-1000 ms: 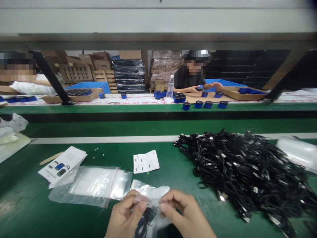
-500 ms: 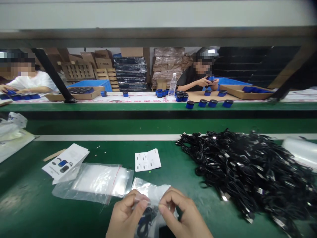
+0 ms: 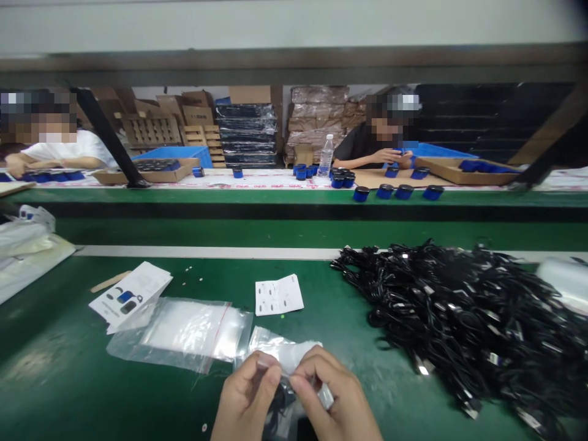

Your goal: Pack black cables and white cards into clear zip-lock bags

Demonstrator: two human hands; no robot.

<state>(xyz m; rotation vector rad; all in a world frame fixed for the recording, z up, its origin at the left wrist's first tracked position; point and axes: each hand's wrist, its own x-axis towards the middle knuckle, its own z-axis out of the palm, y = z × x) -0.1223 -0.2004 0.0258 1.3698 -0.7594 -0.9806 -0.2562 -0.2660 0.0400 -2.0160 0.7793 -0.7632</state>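
At the bottom centre, my left hand (image 3: 245,401) and my right hand (image 3: 333,398) both pinch the top edge of a small clear plastic bag (image 3: 285,354). A black coiled cable (image 3: 278,407) shows inside it between the hands. The fingers of both hands are closed on the bag's mouth. A stack of empty clear zip bags (image 3: 184,334) lies just left of the hands. To the right spreads a big heap of black cables (image 3: 463,318). A white sticker sheet (image 3: 278,295) lies beyond the hands.
White leaflets (image 3: 131,295) and a flat wooden stick (image 3: 109,282) lie at the left on the green belt (image 3: 64,380). Across a raised green conveyor (image 3: 285,197), two other people handle blue round items (image 3: 395,192); a water bottle (image 3: 326,155) and cardboard trays stand there.
The view has shifted slightly, so everything sits a little further right. My hands stay pinched on the bag with fingers drawn closer together. The person opposite has brought both hands together on a blue item.
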